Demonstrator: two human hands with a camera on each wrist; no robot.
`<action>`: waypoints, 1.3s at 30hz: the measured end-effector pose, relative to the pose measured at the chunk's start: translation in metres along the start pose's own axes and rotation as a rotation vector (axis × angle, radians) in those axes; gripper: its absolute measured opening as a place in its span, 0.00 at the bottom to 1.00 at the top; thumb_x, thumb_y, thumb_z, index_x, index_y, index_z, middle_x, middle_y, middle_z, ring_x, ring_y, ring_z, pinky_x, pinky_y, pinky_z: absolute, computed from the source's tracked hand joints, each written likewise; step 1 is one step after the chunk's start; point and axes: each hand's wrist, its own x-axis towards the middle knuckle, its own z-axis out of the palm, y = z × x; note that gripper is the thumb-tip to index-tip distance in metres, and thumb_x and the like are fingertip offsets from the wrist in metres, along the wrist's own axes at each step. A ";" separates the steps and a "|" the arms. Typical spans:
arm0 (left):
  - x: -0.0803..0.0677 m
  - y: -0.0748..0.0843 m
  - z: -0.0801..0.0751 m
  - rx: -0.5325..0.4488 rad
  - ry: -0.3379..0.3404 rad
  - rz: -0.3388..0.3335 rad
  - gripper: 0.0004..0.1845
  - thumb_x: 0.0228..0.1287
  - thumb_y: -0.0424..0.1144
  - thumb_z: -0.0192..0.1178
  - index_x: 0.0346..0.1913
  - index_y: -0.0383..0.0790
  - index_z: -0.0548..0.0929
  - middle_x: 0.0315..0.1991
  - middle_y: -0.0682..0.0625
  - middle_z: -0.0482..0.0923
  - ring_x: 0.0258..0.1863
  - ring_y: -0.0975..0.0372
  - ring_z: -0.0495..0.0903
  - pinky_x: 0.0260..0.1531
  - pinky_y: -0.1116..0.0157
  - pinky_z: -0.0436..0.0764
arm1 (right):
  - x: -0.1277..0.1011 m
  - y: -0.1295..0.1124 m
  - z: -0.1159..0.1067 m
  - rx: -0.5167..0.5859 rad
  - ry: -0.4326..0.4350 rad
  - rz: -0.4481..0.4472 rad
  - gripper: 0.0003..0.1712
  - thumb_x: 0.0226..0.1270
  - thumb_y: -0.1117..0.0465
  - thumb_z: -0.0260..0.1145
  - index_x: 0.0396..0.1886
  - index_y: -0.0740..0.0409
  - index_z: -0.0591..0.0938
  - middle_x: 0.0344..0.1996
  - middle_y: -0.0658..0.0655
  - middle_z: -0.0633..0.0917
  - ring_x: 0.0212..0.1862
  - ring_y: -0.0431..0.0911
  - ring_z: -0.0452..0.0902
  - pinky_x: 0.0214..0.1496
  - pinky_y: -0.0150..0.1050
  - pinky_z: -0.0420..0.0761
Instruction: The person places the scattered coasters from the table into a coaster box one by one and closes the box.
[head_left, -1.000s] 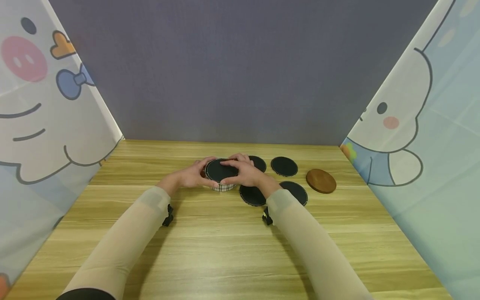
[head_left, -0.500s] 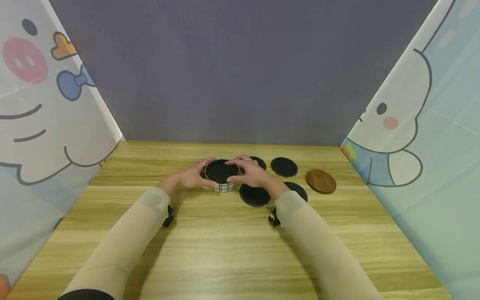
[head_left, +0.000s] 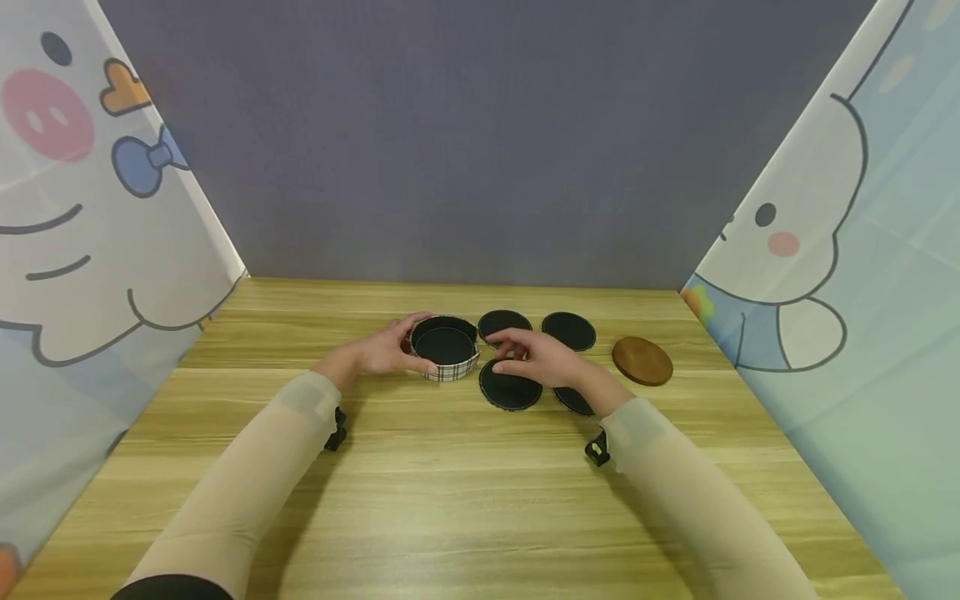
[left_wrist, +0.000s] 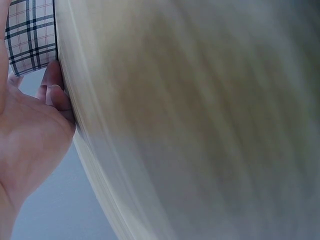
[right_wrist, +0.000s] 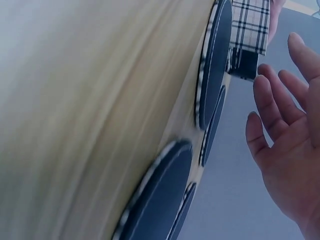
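Note:
A round holder (head_left: 450, 372) has a tartan-patterned white outer wall and a dark inside, where a black disc lies. My left hand (head_left: 386, 350) grips it from the left, thumb at the front and fingers behind. In the left wrist view its plaid wall (left_wrist: 31, 35) shows past the palm. My right hand (head_left: 551, 357) hovers over black round coasters, fingers loosely bent and holding nothing. One coaster (head_left: 510, 390) lies below its fingertips; another (head_left: 573, 403) is partly covered by the hand and wrist. In the right wrist view, a dark gap shows in the holder's wall (right_wrist: 250, 25).
Two more black coasters lie farther back, one behind the right fingers (head_left: 504, 323) and one to its right (head_left: 568, 331). A brown wooden disc (head_left: 642, 361) rests at the right. A grey wall (head_left: 465, 167) closes off the back of the wooden table (head_left: 450, 500).
The black disc has dropped from the holder's rim level to inside it. My right hand has let go and moved right, over the coasters. The left hand has stayed on the holder.

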 end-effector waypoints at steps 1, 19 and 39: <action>0.000 0.000 0.000 -0.002 0.001 -0.002 0.65 0.65 0.57 0.80 0.91 0.52 0.46 0.78 0.30 0.52 0.67 0.42 0.73 0.65 0.47 0.78 | -0.003 0.001 -0.001 -0.007 0.003 0.001 0.33 0.83 0.49 0.69 0.81 0.52 0.75 0.58 0.52 0.88 0.49 0.43 0.83 0.50 0.44 0.82; 0.001 -0.001 0.000 -0.016 -0.006 -0.008 0.65 0.65 0.58 0.80 0.92 0.54 0.45 0.78 0.31 0.52 0.70 0.41 0.73 0.66 0.47 0.79 | -0.071 0.048 -0.035 -0.092 0.050 0.006 0.17 0.86 0.58 0.66 0.66 0.54 0.89 0.63 0.60 0.84 0.59 0.55 0.80 0.60 0.55 0.81; -0.002 0.001 -0.001 -0.012 0.008 -0.026 0.65 0.63 0.58 0.81 0.91 0.57 0.46 0.79 0.32 0.53 0.71 0.41 0.72 0.71 0.42 0.74 | -0.103 0.076 -0.042 -0.202 0.023 0.016 0.18 0.75 0.61 0.76 0.62 0.53 0.92 0.70 0.73 0.80 0.72 0.76 0.71 0.71 0.74 0.70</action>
